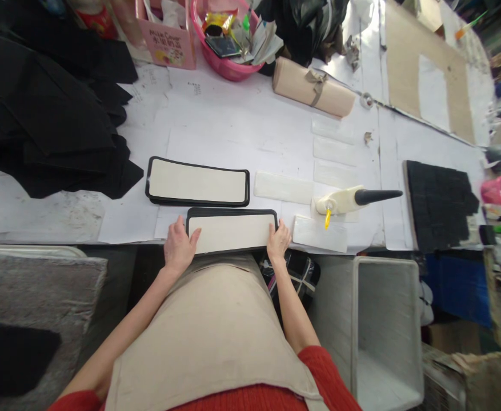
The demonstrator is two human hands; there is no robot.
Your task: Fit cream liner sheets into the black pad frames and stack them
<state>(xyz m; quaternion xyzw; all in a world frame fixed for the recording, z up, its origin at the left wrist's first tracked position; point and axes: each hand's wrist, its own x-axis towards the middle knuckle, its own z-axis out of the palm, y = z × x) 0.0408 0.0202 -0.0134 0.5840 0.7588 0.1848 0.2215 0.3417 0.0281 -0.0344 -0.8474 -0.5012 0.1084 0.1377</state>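
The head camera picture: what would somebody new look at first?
Probably the left hand and right hand, holding opposite ends of a stack of black-edged cream panels at the table's near edge. Next might come the bright pink basin of odds and ends at the top middle, and the big black pile at the upper left.

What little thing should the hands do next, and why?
I'd maybe straighten the black-edged stack with a gentle nudge. Its black layers look a bit uneven along the far side, and the left hand and right hand hold its two ends, so they seem well placed to line it up.
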